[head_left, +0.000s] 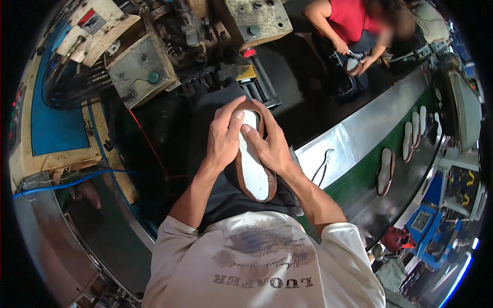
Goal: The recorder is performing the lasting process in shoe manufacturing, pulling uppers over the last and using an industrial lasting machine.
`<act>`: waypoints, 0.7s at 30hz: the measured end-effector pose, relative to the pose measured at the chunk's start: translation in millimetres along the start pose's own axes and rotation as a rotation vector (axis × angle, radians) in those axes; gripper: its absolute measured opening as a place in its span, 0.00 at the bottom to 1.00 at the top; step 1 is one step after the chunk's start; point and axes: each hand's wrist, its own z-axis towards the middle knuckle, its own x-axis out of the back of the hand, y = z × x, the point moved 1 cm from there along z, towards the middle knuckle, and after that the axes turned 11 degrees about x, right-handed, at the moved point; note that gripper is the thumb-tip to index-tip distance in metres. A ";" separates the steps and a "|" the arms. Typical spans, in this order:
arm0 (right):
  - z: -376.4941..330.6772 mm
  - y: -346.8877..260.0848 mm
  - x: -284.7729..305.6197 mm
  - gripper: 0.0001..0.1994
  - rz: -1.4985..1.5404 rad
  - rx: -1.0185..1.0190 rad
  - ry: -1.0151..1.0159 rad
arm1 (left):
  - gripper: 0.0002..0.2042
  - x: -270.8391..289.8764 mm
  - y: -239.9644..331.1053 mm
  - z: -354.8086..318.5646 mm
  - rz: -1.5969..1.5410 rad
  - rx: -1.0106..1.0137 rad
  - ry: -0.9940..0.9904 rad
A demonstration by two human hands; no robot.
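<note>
A brown shoe upper [250, 174] lies bottom up over my lap, its white insole board [251, 159] facing me. My left hand [223, 136] wraps round one side of its far end, thumb pressed on the white board. From the other side my right hand [267, 143] grips the same end, its thumb also on the board. Both sets of fingers curl over the brown edge, and their undersides are hidden. The shoe's near end points toward my shirt and is untouched by either hand.
Ahead stands a grimy machine with control boxes [141, 72] and a red button [249, 52]. Pincers [323, 167] lie on the metal ledge [341, 149] at right. Beyond it, a green conveyor [354, 192] carries several shoes [385, 172]. A co-worker in red [346, 20] handles another shoe.
</note>
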 end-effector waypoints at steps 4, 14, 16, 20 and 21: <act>-4.2 14.7 13.2 0.37 0.164 -0.126 0.043 | 0.25 -13.1 4.6 1.2 -0.402 0.180 -0.168; -12.3 34.3 20.3 0.37 0.151 -0.226 0.027 | 0.32 -45.1 -30.4 -11.4 -0.298 0.170 -0.154; -14.0 40.3 22.6 0.38 0.166 -0.239 0.025 | 0.32 -44.9 -24.1 -9.4 -0.158 0.132 -0.142; -27.3 63.7 29.8 0.42 0.993 -0.361 0.098 | 0.34 -41.4 -30.5 -9.9 -0.617 0.319 -0.301; -29.6 65.1 26.8 0.41 0.900 -0.411 0.106 | 0.35 -43.8 -34.4 -10.9 -0.611 0.295 -0.279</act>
